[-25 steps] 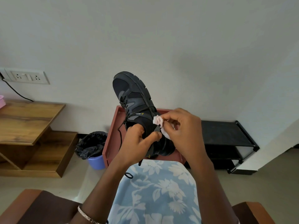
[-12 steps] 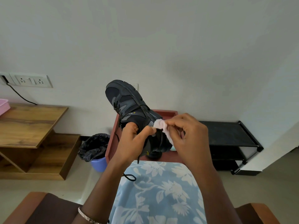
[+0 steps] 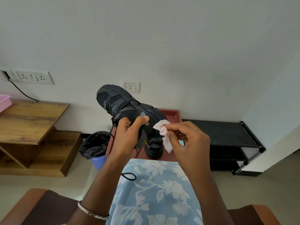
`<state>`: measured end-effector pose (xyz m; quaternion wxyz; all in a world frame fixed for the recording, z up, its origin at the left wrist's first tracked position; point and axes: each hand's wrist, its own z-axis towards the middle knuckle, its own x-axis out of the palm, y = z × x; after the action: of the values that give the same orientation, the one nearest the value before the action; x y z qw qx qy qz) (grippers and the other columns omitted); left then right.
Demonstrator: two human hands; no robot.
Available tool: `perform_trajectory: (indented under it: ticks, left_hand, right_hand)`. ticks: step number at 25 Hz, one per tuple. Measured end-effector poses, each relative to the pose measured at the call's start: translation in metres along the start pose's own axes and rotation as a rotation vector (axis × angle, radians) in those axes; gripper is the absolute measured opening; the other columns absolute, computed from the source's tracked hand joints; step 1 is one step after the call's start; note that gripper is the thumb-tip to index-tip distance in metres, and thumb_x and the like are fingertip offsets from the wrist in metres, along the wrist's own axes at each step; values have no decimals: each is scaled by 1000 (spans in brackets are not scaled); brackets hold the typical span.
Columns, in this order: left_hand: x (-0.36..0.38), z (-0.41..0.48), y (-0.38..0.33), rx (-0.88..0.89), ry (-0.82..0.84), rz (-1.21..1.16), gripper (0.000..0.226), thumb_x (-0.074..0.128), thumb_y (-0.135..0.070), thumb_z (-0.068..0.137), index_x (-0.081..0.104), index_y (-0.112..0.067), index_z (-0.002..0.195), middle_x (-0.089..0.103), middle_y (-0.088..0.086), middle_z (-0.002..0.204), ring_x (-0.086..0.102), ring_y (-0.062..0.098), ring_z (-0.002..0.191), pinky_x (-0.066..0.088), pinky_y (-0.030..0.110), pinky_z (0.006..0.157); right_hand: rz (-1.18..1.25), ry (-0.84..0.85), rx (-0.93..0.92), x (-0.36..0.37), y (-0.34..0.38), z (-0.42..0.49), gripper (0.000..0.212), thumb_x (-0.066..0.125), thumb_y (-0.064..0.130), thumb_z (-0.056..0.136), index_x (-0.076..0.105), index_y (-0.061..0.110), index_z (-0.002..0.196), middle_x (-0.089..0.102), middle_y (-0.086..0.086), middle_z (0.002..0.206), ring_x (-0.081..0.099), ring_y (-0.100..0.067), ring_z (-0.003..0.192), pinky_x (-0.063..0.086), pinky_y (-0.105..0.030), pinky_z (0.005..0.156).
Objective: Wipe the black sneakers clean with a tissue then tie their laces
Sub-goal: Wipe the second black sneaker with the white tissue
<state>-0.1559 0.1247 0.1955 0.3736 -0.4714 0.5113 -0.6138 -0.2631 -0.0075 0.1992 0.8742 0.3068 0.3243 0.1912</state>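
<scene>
Head view: the wiping step is in hand, with one sneaker (image 3: 117, 103) held up and the tissue (image 3: 164, 134) at its heel.
The person sits with the left hand (image 3: 128, 138) gripping the raised sneaker at its collar, fingers curled round it and thumb pressed on its side, toe pointing away towards the wall. The right hand (image 3: 190, 143) pinches the crumpled tissue between thumb and fingertips, just beside the heel; I cannot tell whether it touches. The second sneaker (image 3: 154, 149) stands on the red table (image 3: 172, 113) below. A loose lace (image 3: 129, 176) trails onto the lap, so tying looks not yet begun. Next, the tissue likely needs pressing back against the upper and stroking along it, while the left hand keeps the shoe steady or turns a fresh side to it.
</scene>
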Motion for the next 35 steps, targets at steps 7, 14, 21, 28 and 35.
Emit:
perform_trajectory:
  ticks: [7, 14, 21, 28, 35]
  left_hand:
    - [3, -12, 5, 19, 32, 94, 78, 50, -69, 90, 40, 5, 67, 37, 12, 65, 35, 25, 62, 36, 38, 61]
    - [5, -28, -1, -18, 120, 144, 92, 3, -77, 84, 59, -6, 66, 65, -2, 57, 63, 6, 62, 51, 21, 69]
    - [9, -27, -6, -7, 78, 196, 91, -1, -72, 88, 70, -19, 71, 65, -5, 56, 65, -4, 65, 50, 13, 76]
    - [7, -11, 6, -90, 73, 76, 113, 8, -103, 61, 76, -19, 95, 76, 5, 97, 69, 24, 99, 44, 43, 100]
    - [10, -13, -5, -241, 30, -193, 91, 9, -79, 87, 43, -11, 138, 65, -17, 63, 63, -4, 62, 49, 24, 72]
  right_hand:
    - [-87, -53, -28, 30, 27, 4, 4, 73, 16, 90, 75, 15, 93, 65, 5, 94, 61, -14, 86, 53, -25, 72]
    - [62, 169, -77, 34, 46, 10, 4, 72, 17, 89, 75, 16, 88, 68, 7, 88, 63, -10, 82, 55, -32, 74]
    - [40, 282, 8, 29, 42, 29, 20, 68, 13, 93, 76, 21, 109, 72, 8, 101, 65, -7, 92, 56, -32, 84]
    - [33, 14, -23, 37, 26, 16, 16, 67, 5, 91, 77, 16, 96, 69, 6, 94, 65, -11, 90, 55, -35, 77]
    - [181, 24, -23, 38, 52, -22, 10, 73, 9, 92, 78, 15, 99, 71, 8, 94, 66, -7, 91, 52, -12, 75]
